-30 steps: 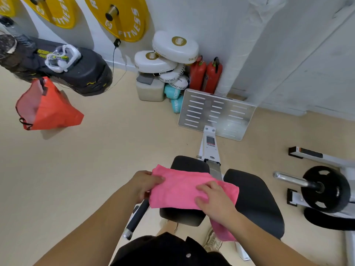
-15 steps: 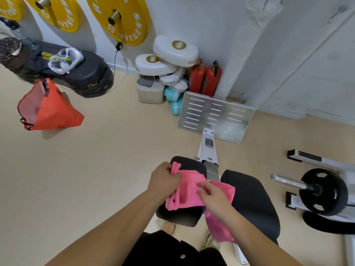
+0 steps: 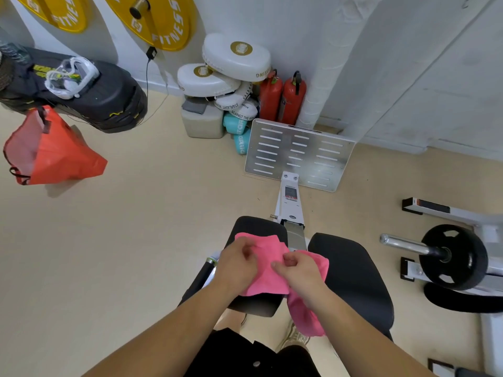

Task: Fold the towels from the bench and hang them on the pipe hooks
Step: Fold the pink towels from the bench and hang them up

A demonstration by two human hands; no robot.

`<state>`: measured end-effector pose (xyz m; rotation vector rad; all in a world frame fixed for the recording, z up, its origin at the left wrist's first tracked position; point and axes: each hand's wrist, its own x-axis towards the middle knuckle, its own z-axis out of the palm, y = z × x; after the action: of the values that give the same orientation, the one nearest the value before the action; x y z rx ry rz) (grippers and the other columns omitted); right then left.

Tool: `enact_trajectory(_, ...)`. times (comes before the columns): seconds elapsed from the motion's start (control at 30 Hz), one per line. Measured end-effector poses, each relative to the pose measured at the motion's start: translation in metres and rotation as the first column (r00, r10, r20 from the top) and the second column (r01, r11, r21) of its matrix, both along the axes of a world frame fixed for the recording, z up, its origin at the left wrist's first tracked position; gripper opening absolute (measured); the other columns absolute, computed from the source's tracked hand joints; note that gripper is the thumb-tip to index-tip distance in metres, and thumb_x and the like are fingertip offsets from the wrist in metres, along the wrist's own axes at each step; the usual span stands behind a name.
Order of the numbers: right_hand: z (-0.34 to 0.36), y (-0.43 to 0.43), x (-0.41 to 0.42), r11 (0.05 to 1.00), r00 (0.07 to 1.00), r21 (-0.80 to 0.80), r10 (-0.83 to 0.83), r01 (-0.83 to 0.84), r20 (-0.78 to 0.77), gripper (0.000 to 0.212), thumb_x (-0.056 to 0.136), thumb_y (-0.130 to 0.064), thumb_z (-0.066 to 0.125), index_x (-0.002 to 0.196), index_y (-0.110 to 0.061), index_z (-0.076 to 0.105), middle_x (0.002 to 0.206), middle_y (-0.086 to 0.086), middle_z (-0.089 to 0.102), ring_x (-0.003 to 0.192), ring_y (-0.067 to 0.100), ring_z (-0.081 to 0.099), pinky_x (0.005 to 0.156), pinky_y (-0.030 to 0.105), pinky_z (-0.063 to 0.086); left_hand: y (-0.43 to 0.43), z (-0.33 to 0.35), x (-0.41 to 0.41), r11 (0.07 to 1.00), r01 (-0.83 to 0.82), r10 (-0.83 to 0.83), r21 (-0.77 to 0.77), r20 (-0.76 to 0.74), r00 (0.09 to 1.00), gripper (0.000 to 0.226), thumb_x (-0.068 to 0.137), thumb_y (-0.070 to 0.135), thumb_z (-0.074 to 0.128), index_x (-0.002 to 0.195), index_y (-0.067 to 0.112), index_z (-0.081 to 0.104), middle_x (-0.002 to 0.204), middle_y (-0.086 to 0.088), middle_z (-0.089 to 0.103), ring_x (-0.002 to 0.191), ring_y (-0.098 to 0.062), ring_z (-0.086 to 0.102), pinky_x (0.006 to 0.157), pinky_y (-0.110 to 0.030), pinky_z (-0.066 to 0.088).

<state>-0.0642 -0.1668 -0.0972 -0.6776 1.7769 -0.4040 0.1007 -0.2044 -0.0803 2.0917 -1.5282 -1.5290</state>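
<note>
**What You Can Count**

You have two grips, the left grip and the right grip. The worktop has two black pads. The pink towel is too bunched to tell if it is one or two. You can see two yellow weight plates, two red fire extinguishers, one orange bag, one black weight plate and one metal foot plate.
</note>
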Motion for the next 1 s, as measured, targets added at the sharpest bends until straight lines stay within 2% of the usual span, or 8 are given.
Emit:
enact_trajectory(0.07,-0.004,-0.004,0.009,0.998,0.995,0.007,0.066,-0.065,-0.07,0.011,0.087,-0.017,0.075,0.084,-0.01,0.067,0.079,0.0,0.065,0.076,0.016,0.063,0.076,0.041,0.056,0.001,-0.005,0.019,0.999,-0.032,0.033,-0.006,0.126,0.991,0.026,0.086,0.023,0.063,0.112,0.021,0.06,0.102,0.007,0.067,0.092,-0.016,0.063,0.075,-0.025,0.047)
enact_trajectory(0.2,0.001,-0.01,0.014,0.993,0.979,-0.055,0.092,-0.104,-0.184,0.013,0.093,-0.015,0.065,0.102,-0.024,0.063,0.086,-0.014,0.066,0.076,0.003,0.061,0.066,0.019,0.046,0.004,-0.018,0.023,0.984,-0.144,0.13,0.105,0.128,0.983,0.045,0.078,0.035,0.077,0.106,0.015,0.048,0.098,0.001,0.063,0.078,-0.009,0.057,0.061,-0.026,0.043)
enact_trajectory(0.3,-0.003,-0.01,0.005,0.993,0.974,-0.075,0.078,-0.096,-0.212,0.015,0.098,-0.016,0.061,0.111,-0.024,0.059,0.087,-0.015,0.062,0.077,-0.003,0.057,0.063,0.014,0.04,0.005,-0.024,0.019,0.988,-0.13,0.12,0.077,0.125,0.985,0.052,0.075,0.038,0.081,0.107,0.016,0.048,0.096,0.003,0.061,0.077,-0.009,0.057,0.056,-0.023,0.038)
enact_trajectory(0.43,-0.016,-0.007,-0.006,0.994,0.959,0.013,0.111,-0.112,-0.262,0.016,0.099,-0.017,0.06,0.115,-0.016,0.057,0.109,0.001,0.065,0.084,0.009,0.056,0.073,0.025,0.043,0.006,-0.03,0.016,0.997,-0.011,0.004,0.078,0.087,0.996,0.044,0.078,0.041,0.08,0.106,0.019,0.055,0.091,0.006,0.063,0.082,-0.012,0.061,0.064,-0.024,0.043)
enact_trajectory(0.57,-0.019,-0.002,-0.002,0.869,0.75,-0.094,0.358,-0.485,-0.557,0.026,0.097,-0.022,0.058,0.123,-0.022,0.061,0.122,0.0,0.053,0.11,0.021,0.056,0.088,0.034,0.048,0.001,-0.029,0.017,0.991,0.129,-0.133,0.045,0.094,0.987,0.026,0.088,0.043,0.068,0.095,0.019,0.059,0.084,0.006,0.065,0.073,-0.013,0.061,0.063,-0.028,0.048)
enact_trajectory(0.67,-0.016,-0.002,0.01,0.737,0.668,-0.086,0.55,-0.671,-0.501,0.032,0.1,-0.039,0.05,0.127,-0.032,0.064,0.123,-0.009,0.056,0.12,0.019,0.052,0.096,0.032,0.045,-0.014,-0.032,0.026,0.984,0.153,-0.134,-0.092,0.182,0.974,0.019,0.097,0.039,0.055,0.099,0.021,0.061,0.093,0.005,0.067,0.084,-0.017,0.062,0.077,-0.033,0.051)
enact_trajectory(0.83,-0.02,-0.004,0.01,0.712,0.624,0.076,0.657,-0.698,-0.424,0.074,0.091,-0.069,0.052,0.157,-0.044,0.03,0.142,-0.005,0.041,0.132,0.025,0.035,0.11,0.039,0.038,-0.047,-0.043,0.031,0.906,0.398,-0.382,-0.142,0.127,0.915,0.026,0.097,0.028,0.06,0.123,0.029,0.065,0.111,0.006,0.058,0.101,-0.014,0.059,0.09,-0.026,0.046)
enact_trajectory(1.0,-0.018,-0.012,0.009,0.712,0.634,0.156,0.687,-0.684,-0.356,0.098,0.079,-0.073,0.06,0.16,-0.047,0.013,0.147,-0.001,0.032,0.136,0.027,0.028,0.113,0.042,0.035,-0.072,-0.049,0.03,0.878,0.471,-0.464,-0.08,0.091,0.881,0.015,0.096,0.024,0.062,0.1,0.025,0.076,0.096,0.012,0.059,0.099,-0.013,0.061,0.093,-0.032,0.051)
